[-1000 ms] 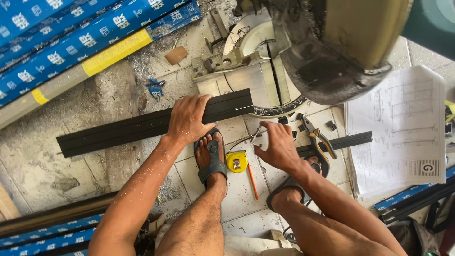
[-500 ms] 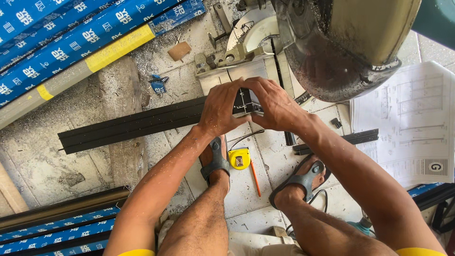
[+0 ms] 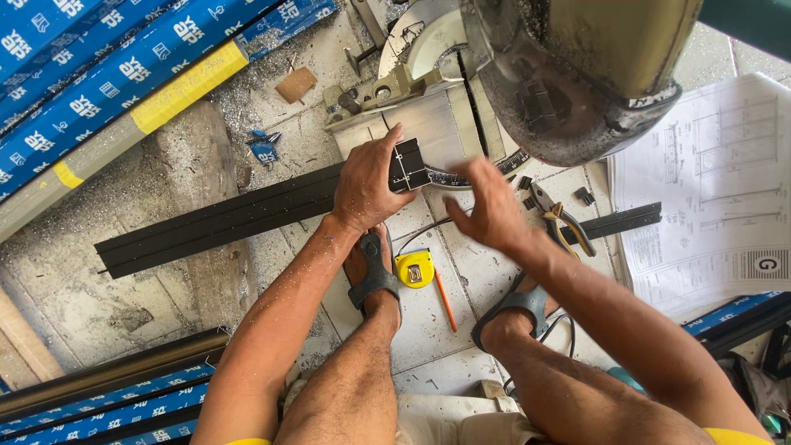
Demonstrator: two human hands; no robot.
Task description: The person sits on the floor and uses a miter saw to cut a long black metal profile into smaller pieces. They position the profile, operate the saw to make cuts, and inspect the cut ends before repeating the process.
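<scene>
The left hand [image 3: 367,185] stays clamped over the right end of the long black aluminium profile [image 3: 222,218], fingers curled across its top and pressing it onto the grey metal bed of the mitre saw [image 3: 449,124]. Half a second ago both hands met at that end; now the right hand [image 3: 486,206] has lifted off and hangs just beside it, blurred, fingers loosely spread and holding nothing. The profile has slid slightly further onto the bed, its far end lying out over the dusty concrete. The hold on the piece now rests with 1 hand. The yellow tape measure [image 3: 414,269] and the orange pencil [image 3: 446,300] lie between the 2 sandalled feet, and the yellow-handled pliers [image 3: 560,218] rest near the paper drawing [image 3: 709,189].
</scene>
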